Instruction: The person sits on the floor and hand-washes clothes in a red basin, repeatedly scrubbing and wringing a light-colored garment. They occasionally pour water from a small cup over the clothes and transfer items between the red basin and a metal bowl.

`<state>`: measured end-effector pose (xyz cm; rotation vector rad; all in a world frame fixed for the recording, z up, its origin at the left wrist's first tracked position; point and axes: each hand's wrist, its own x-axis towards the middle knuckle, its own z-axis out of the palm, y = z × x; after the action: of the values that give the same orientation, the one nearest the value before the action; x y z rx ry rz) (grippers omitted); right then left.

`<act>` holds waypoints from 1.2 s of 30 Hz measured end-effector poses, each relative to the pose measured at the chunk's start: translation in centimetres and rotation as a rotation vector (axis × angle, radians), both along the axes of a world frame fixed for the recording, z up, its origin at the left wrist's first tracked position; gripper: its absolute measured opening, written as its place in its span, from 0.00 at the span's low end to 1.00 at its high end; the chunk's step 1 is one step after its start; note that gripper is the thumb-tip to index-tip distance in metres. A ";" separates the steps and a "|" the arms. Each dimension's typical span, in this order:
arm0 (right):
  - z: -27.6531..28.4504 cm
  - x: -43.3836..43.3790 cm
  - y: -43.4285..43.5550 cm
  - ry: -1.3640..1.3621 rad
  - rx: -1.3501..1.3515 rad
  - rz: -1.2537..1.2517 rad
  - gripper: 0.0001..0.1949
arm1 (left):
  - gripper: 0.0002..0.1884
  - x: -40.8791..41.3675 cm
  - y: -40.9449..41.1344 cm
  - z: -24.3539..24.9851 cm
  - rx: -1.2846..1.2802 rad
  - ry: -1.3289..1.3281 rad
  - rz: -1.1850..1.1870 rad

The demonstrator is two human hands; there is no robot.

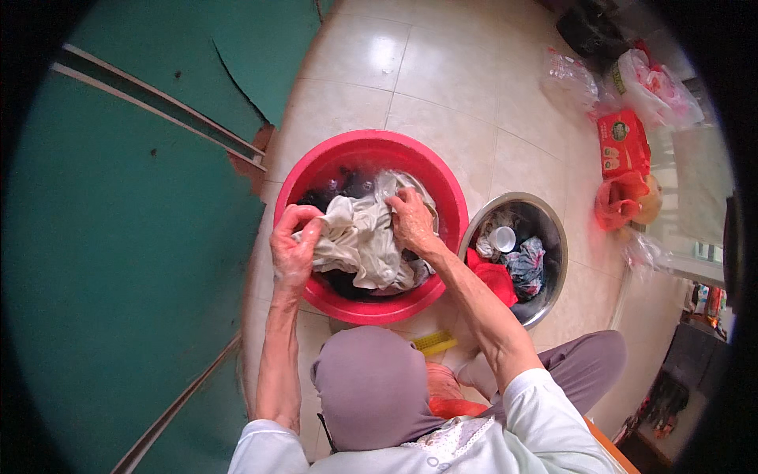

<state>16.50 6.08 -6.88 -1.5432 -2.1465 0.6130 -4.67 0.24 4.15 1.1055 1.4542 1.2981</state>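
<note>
A wet, off-white cloth garment (355,234) is bunched up over a round red plastic basin (379,137). My left hand (294,243) pinches one end of it above the basin's left rim. On the other side, my right hand (413,219) grips the same fabric, with its fingers bent into the folds. Dark wet clothing (331,192) lies beneath in the basin, largely covered by the pale garment. Its lower part rests inside the basin, among the dark pieces.
A steel basin (559,260) at right holds a red cloth (494,281), a patterned cloth (526,266) and a white cup (503,239). My knee (373,385) is close to the red basin, near a yellow plastic object (435,342). Plastic bags (657,89) and a red package (623,142) lie far right.
</note>
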 end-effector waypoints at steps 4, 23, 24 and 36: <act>0.4 0.4 0.3 0.234 0.017 -0.098 0.10 | 0.03 -1.6 -1.3 -0.2 -0.017 -0.114 0.035; 4.0 -0.5 -2.1 0.062 -0.165 -0.021 0.17 | 0.06 -2.1 -1.1 -4.5 0.047 0.573 -0.090; 3.0 -1.0 -2.2 0.050 -0.186 -0.022 0.15 | 0.05 -2.0 -1.0 -4.1 0.092 0.577 -0.058; 8.1 5.4 1.6 0.828 -0.226 -0.382 0.06 | 0.13 -2.6 -0.9 -2.8 -0.157 0.336 -0.093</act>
<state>21.90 7.70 1.23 -1.3992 -1.1677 1.1318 -7.25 -0.62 1.36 1.3123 1.6946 0.9461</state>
